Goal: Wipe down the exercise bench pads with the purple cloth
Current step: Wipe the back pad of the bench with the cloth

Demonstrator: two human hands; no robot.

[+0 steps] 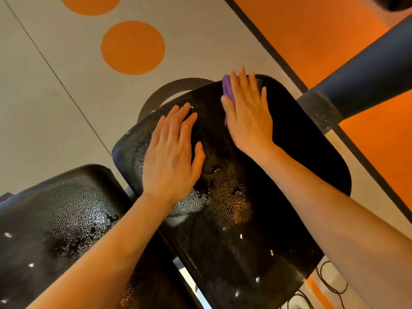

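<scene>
A large black textured bench pad [289,175] fills the middle of the view. A second black pad [55,215] lies at the lower left. My right hand [249,114] presses flat on the purple cloth [227,88] near the large pad's far edge; only a strip of cloth shows past my fingers and thumb. Resting flat on the same pad, fingers spread and nothing in it, is my left hand [174,152], to the left of the right hand. Wet, shiny patches show on both pads.
A thick dark padded bar [361,70] crosses the upper right, close to the pad's right edge. Below lies grey floor with orange circles [132,47] and an orange area bordered by a dark line. Black cables [330,279] lie at the lower right.
</scene>
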